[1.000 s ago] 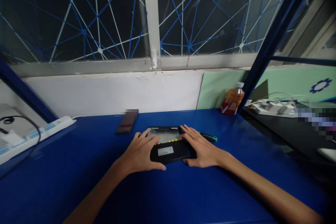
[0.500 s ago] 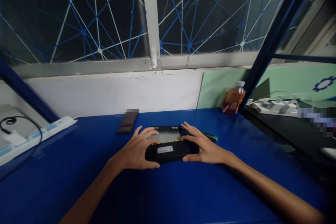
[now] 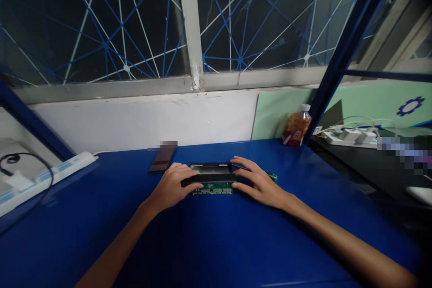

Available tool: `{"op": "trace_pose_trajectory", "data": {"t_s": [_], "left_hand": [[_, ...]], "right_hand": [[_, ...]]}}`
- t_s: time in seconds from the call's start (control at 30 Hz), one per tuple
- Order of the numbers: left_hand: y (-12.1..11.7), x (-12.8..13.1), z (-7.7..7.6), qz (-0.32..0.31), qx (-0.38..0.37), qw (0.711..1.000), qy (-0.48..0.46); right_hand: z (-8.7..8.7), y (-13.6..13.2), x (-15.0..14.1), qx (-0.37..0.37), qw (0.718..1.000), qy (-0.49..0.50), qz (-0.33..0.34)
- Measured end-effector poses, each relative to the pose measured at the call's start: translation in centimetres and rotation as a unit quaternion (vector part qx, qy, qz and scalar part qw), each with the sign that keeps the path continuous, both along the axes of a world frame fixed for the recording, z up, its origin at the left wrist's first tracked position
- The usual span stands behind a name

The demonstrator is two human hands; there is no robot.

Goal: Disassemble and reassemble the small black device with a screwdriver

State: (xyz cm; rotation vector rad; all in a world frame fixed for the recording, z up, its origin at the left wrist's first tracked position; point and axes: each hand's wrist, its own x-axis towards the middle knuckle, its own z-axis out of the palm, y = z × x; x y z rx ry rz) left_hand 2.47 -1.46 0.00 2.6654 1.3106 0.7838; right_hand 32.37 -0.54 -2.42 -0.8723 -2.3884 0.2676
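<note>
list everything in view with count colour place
Table: 1, blue, foreground
Casing: 1, black, centre
Circuit board: 1, green, casing's near side
Framed panel: 1, black and grey, beyond casing
Tool handle: 1, green, right of casing
Phone: 1, dark, left of framed panel
Bottle: 1, amber and red, far right corner
Power strips: 2, white, far left and far right
Desk: 1, black, right edge
Posts: 2, blue, left and right
Window panes: at least 2, dark, background
Wall panel: 1, green, behind bottle
Left hand: 1, bare, casing's left end
Right hand: 1, bare, casing's right end
</note>
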Motion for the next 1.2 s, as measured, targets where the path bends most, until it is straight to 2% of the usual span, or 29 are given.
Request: {"op": "trace_pose_trajectory", "data": {"t_s": [0.17, 0.37, 0.47, 0.57, 0.7, 0.8, 1.0, 1.2], "left_hand": [[-0.1, 0.4, 0.1, 0.02, -0.032, 0.998, -0.042], [-1.2, 2.0, 0.3, 0.001, -0.172, 0.981, -0.094], [-1.7, 2.7, 0.1, -0.02, -0.203, 0.973, -0.104], [-1.7, 2.9, -0.3, -0.053, -0.191, 0.977, -0.077], [-1.3, 2.8, -0.9, -0.127, -0.173, 0.976, -0.028], [-0.9, 2.7, -1.3, -0.154, -0.166, 0.974, -0.022], [-0.4, 2.3, -2.6, -0.097, -0.117, 0.988, -0.018], [-0.2, 2.4, -3.4, -0.039, -0.032, 0.999, -0.002]], "right_hand": [[0.2, -0.1, -0.2, 0.007, 0.998, 0.051, -0.025], [1.0, -0.6, -0.2, -0.103, 0.991, 0.065, -0.053], [1.2, -0.5, 0.1, -0.123, 0.991, 0.036, -0.048], [1.2, -0.5, 0.3, -0.136, 0.99, 0.014, -0.023], [1.3, -0.5, 0.5, -0.157, 0.987, -0.027, 0.004], [1.5, -0.6, 0.4, -0.146, 0.988, -0.053, 0.013], [1.2, -0.6, 0.3, -0.063, 0.993, -0.102, 0.012], [0.0, 0.1, 0.4, 0.012, 0.987, -0.144, -0.07]]}}
